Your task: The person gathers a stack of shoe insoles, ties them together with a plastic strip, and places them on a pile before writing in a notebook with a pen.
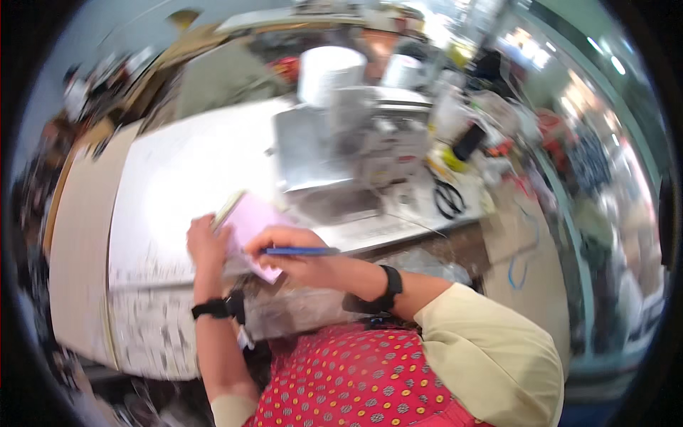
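A pink notepad lies slanted at the front edge of the white tabletop, with a yellowish strip along its upper left side. My left hand grips the pad's left edge, thumb over the paper. A blue pen is pinched in my right hand, which rests over the lower right of the pad. The pen's tip is hidden by the fingers. Any marks on the paper are too blurred to make out.
Just beyond the pad stands a sewing machine, blurred, with large white thread cones behind it. Black-handled scissors lie to its right, near a black object and clutter. Grey-green cloth is heaped at the back left.
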`<state>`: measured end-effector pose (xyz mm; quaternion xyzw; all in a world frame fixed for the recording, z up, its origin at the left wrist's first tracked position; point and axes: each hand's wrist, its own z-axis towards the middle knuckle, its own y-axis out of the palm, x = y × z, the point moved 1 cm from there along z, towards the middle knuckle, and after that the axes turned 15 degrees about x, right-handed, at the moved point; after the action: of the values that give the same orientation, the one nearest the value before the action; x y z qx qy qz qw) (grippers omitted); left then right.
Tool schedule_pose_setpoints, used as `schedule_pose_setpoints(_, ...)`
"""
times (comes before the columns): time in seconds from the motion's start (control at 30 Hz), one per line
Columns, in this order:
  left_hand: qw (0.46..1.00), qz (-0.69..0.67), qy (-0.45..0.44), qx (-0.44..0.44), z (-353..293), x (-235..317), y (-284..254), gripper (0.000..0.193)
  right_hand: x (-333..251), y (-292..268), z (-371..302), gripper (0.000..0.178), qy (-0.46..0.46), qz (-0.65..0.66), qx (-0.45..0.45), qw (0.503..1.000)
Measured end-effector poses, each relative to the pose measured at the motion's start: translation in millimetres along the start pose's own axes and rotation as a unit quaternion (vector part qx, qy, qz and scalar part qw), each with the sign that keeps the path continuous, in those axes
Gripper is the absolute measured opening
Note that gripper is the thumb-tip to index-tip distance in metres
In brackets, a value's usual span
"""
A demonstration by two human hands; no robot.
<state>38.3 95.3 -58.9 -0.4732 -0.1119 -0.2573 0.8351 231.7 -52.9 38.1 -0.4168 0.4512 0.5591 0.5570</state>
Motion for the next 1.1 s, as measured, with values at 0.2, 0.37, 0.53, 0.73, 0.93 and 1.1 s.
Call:
schedule_pose_setpoints(0.2, 0.936, -0.283, -0.177, -0.109, 6, 16, -15, 0.019, -85, -255, -62, 0.017, -0.265, -0.220, 0.468, 0.814)
schedule_pose_setpoints(0.37, 0.890, -0.420, -0.158, 0.075, -14, 50, -62, 0.011, -123, -468, -132, 0.026, 0.128, -0.649, 0.549, 0.510)
schedule_pose_setpoints(0.53, 0.858, -0.476, -0.155, 0.115, -41, 74, -102, 0.012, -84, -528, -111, 0.030, 0.241, -0.728, 0.453, 0.455)
schedule_pose_setpoints(0.73, 0.839, -0.516, -0.151, 0.088, -67, 122, -97, 0.015, -30, -592, -91, 0.035, 0.341, -0.727, 0.393, 0.448)
schedule_pose_setpoints(0.93, 0.875, -0.459, -0.150, -0.039, -77, 164, -84, 0.016, -3, -613, -95, 0.031, 0.279, -0.690, 0.469, 0.475)
schedule_pose_setpoints(1.1, 0.880, -0.451, -0.131, -0.069, -80, 175, -72, 0.019, 7, -616, -106, 0.018, 0.218, -0.681, 0.403, 0.571)
